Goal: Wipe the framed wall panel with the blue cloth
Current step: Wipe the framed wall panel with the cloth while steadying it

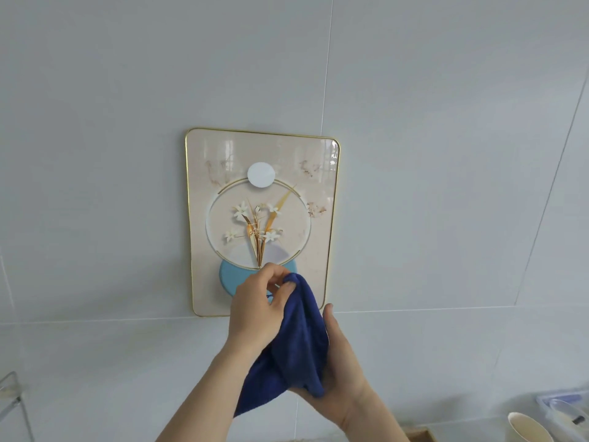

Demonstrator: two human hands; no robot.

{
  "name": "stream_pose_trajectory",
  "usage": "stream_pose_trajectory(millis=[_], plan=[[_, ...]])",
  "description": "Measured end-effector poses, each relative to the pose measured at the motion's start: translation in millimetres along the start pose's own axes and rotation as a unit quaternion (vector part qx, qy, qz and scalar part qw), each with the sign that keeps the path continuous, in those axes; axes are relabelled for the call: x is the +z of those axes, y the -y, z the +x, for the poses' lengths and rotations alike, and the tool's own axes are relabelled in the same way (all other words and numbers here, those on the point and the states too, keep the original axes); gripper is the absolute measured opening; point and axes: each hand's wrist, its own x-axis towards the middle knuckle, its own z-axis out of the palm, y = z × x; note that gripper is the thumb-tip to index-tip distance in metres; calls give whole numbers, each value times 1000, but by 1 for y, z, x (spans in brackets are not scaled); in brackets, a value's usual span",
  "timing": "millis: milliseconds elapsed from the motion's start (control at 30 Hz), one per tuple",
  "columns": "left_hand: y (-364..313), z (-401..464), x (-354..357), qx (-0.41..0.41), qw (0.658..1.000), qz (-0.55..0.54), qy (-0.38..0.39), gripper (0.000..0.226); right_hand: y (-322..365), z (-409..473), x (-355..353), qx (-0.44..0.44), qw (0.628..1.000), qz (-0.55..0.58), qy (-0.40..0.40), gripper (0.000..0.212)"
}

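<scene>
The framed wall panel (287, 161) hangs on the pale tiled wall, gold-edged, with a flower picture and a white round disc near its top. In front of its lower part I hold the dark blue cloth (296, 339) bunched between both hands. My left hand (255, 311) pinches the cloth's upper edge with thumb and fingers. My right hand (342, 368) cups the cloth from underneath and behind. The cloth hangs down past my left wrist and covers the panel's bottom right corner from view. I cannot tell if the cloth touches the panel.
A metal rack (12, 397) shows at the lower left edge. At the lower right stand a cream cup (526, 427) and a clear plastic container (564, 406). A wooden edge (420, 433) peeks out at the bottom.
</scene>
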Motion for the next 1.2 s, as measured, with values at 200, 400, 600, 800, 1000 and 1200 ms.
stream_pose_trajectory(millis=[200,400,600,800,1000,1200], plan=[[31,0,3,57,994,93,24,27,37,20,-1,-195,952,-214,-98,28],[40,23,8,141,970,190,-45,50,65,54,11,-443,730,-477,-209,37],[40,80,19,241,916,308,-94,57,81,115,3,-604,430,-651,-165,42],[58,123,22,264,885,366,-114,58,94,161,-13,-601,292,-733,-126,40],[77,137,33,281,871,375,-146,59,74,170,-42,-587,311,-744,-69,45],[85,141,43,282,848,399,-203,59,48,171,-91,-570,272,-774,-44,31]])
